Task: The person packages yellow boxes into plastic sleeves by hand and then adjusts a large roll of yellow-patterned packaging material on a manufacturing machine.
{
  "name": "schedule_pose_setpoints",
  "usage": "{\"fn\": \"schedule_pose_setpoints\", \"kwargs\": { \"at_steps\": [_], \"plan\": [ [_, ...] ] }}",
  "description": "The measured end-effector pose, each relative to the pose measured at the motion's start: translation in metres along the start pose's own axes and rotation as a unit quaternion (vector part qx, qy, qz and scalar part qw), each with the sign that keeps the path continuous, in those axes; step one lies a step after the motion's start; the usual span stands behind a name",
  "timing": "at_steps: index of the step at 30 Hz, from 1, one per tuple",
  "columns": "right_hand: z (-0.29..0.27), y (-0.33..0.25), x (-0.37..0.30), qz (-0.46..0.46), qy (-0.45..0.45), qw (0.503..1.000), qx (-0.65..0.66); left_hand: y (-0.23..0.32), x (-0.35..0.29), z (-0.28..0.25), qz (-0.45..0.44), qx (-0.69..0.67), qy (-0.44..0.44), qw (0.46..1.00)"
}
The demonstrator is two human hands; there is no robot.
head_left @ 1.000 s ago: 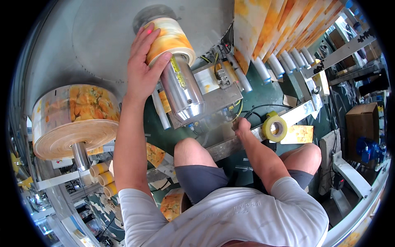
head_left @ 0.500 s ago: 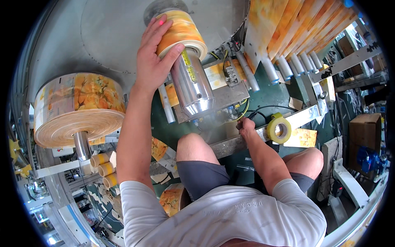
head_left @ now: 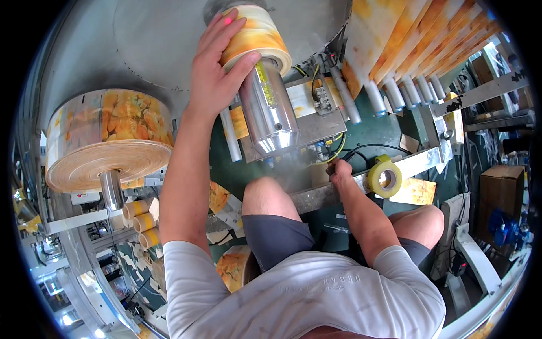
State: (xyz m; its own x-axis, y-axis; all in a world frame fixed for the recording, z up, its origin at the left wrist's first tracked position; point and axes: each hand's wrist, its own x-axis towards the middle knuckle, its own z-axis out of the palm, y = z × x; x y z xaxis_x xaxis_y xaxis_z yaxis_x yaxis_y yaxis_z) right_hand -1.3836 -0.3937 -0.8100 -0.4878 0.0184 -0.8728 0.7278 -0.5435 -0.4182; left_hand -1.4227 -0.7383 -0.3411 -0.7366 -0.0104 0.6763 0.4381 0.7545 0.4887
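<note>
My left hand [head_left: 217, 68] is wrapped round a small roll of orange-and-white printed film [head_left: 261, 35], thumb at its front edge and fingers over its outer face. The roll sits on a thick shiny metal shaft [head_left: 272, 121] with a yellow strip along it. Below and right of the shaft's end, my right hand [head_left: 340, 171] is closed low by a metal beam, near a black hose [head_left: 361, 151]. What its fingers hold is mostly hidden. Close to my right forearm, a roll of yellowish clear tape [head_left: 385, 177] rests on the beam.
A large printed film roll [head_left: 107, 164] is mounted on another shaft at the left, with several cardboard cores [head_left: 144, 222] below it. Printed film runs over several metal rollers [head_left: 375, 97] at the upper right. A cardboard box [head_left: 498, 192] stands far right.
The whole view has shifted slightly. My left hand stays on the small film roll, and my right hand stays low by the beam.
</note>
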Motion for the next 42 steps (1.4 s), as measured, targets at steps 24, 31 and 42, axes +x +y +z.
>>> {"fn": "schedule_pose_setpoints", "kwargs": {
  "at_steps": [24,31,42],
  "plan": [
    [-0.004,-0.001,0.007,-0.009,-0.031,0.999,0.005,0.003,0.001,-0.003,0.022,0.036,-0.005,0.999],
    [-0.001,-0.003,0.0,-0.003,-0.013,1.0,-0.005,-0.002,-0.003,-0.006,0.059,0.055,-0.01,0.997],
    [-0.001,-0.005,-0.006,-0.019,-0.024,1.0,-0.005,0.001,-0.009,-0.004,0.024,0.007,0.007,1.0]
  ]
}}
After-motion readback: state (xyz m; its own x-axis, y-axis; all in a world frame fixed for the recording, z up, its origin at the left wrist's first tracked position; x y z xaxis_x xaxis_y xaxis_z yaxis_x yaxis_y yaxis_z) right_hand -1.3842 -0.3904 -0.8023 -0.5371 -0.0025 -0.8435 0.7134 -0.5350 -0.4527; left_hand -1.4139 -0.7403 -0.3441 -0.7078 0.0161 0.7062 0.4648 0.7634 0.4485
